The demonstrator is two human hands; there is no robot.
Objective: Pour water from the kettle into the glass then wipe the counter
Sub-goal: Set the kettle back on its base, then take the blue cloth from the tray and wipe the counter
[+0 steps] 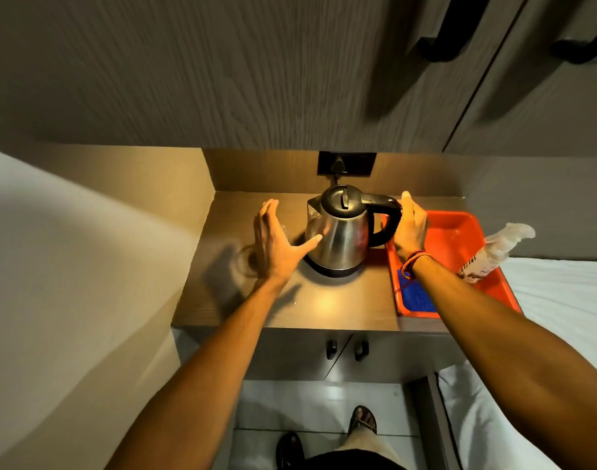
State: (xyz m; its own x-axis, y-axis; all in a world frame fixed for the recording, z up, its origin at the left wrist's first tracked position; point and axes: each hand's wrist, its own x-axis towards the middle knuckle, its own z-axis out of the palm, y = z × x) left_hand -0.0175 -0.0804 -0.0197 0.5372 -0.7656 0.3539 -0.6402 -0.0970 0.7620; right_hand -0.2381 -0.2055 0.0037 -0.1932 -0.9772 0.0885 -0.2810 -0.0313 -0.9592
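Observation:
A steel kettle (341,239) with a black lid and handle stands on its base at the middle of the wooden counter (341,307). My left hand (276,242) is spread open left of it, thumb tip against the kettle's body. A clear glass (244,262) stands just behind that hand, mostly hidden by it. My right hand (410,225) is against the outer side of the kettle's handle, thumb up; no fingers show through the handle loop. A blue cloth (417,296) lies in the near end of a red tray (460,232).
The red tray sits at the counter's right end, holding a clear spray bottle (490,256) that leans over its right rim. A black wall socket (346,163) with the kettle's plug is behind the kettle. White bedding (561,290) lies to the right, a wall to the left.

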